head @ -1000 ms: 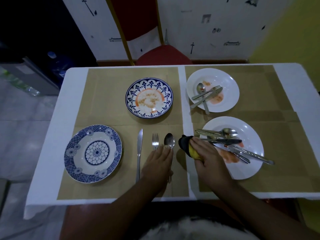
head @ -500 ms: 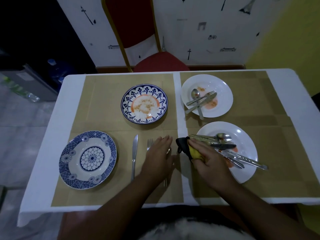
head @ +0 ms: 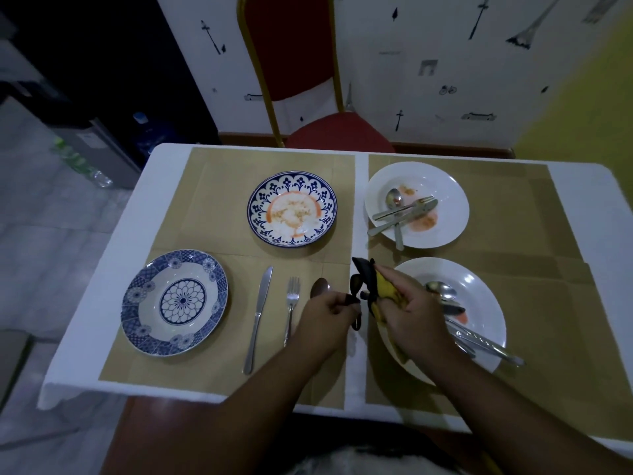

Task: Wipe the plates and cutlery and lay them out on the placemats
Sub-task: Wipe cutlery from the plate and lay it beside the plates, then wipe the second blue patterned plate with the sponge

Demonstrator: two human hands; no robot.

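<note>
Starting at the left with a clean blue-patterned plate (head: 174, 302), sitting on the near left placemat (head: 212, 371). Passing next a knife (head: 258, 317) and a fork (head: 292, 306), lying side by side to its right on the same mat, handles toward the near edge. Noting beyond them a soiled blue plate (head: 292, 209), smeared orange. Coming to a spoon (head: 320, 289), lying just right of the fork, bowl showing just past the knuckles of the left hand (head: 325, 323), handle running under that hand; cannot tell whether the skin is touching it. Curling the left fingers (head: 337, 301) round a dark end of a yellow-and-black cloth (head: 383, 289), hanging just right of the spoon's bowl above the white strip of table (head: 356, 382) between the mats. Clenching the right hand (head: 411, 320) round the yellow bulk of that cloth, a dark corner poking out beyond the fingertips. Holding this hand above the left rim of the near white plate (head: 479, 293), loaded with cutlery (head: 479, 337) and a red smear. Ending at the far white plate (head: 445, 186), stained orange, carrying its own crossed utensils (head: 400, 214)
</note>
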